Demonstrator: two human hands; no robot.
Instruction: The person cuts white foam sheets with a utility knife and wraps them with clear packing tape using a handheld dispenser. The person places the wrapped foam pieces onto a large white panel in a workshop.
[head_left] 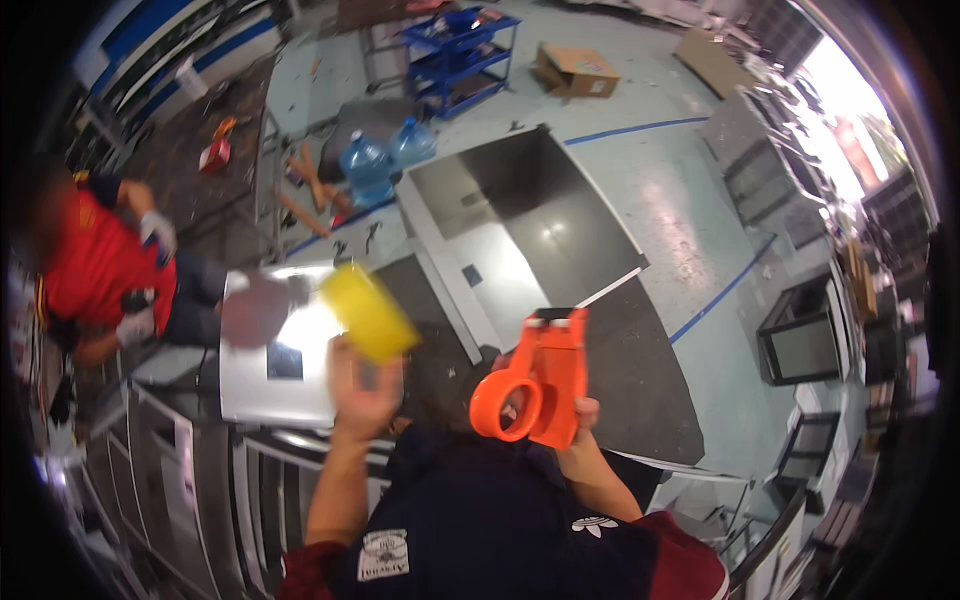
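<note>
My left hand [366, 392], smeared by motion, is raised in front of me with its fingers at the lower end of a wide yellow tape roll [370, 315]. My right hand [585, 418] grips an orange tape dispenser [560, 378], held upright with its round ring to the left. The dispenser hides most of that hand's fingers. Beyond both hands, an open sheet-metal box [450, 270] with shiny inner walls sits on a dark board [640, 390]. A bright metal panel [250, 385] with a dark square on it lies to my left.
On the left stands a person in a red shirt [105, 260] wearing gloves. Blue water jugs [368, 170] are behind the box. Farther off are a blue cart [460, 60] and a cardboard box [577, 72]. Metal frames [800, 335] line the right; racks [170, 470] are at lower left.
</note>
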